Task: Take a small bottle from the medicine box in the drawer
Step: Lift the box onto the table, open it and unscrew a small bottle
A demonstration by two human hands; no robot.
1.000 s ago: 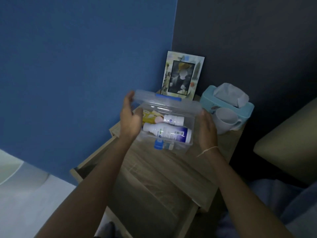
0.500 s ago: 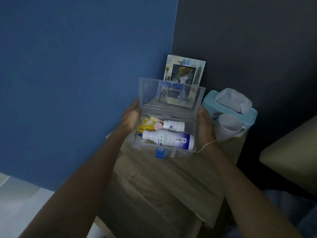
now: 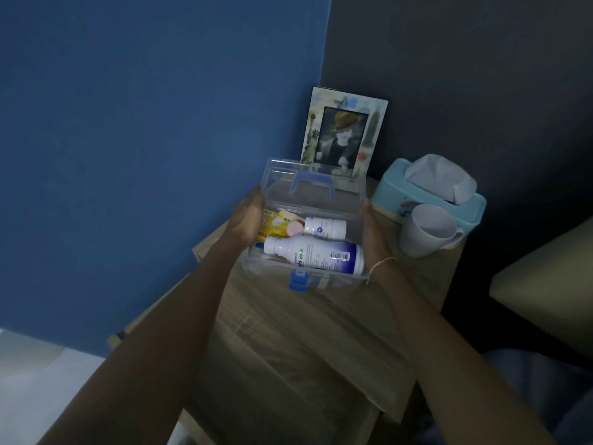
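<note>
A clear plastic medicine box with a blue latch and blue handle rests on top of the wooden nightstand, its lid swung up and back. Inside lie a small white bottle with a pink cap, a larger white-and-blue bottle in front of it, and a yellow packet at the left. My left hand presses the box's left side. My right hand holds the box's right end.
A picture frame leans on the dark wall behind the box. A teal tissue box and a white mug stand at the right of the nightstand top. The open drawer extends toward me below. A blue wall is at left.
The lid went from nearly closed to fully raised. My left hand dropped from the lid's edge to the box's left side. My right hand stayed on the right end.
</note>
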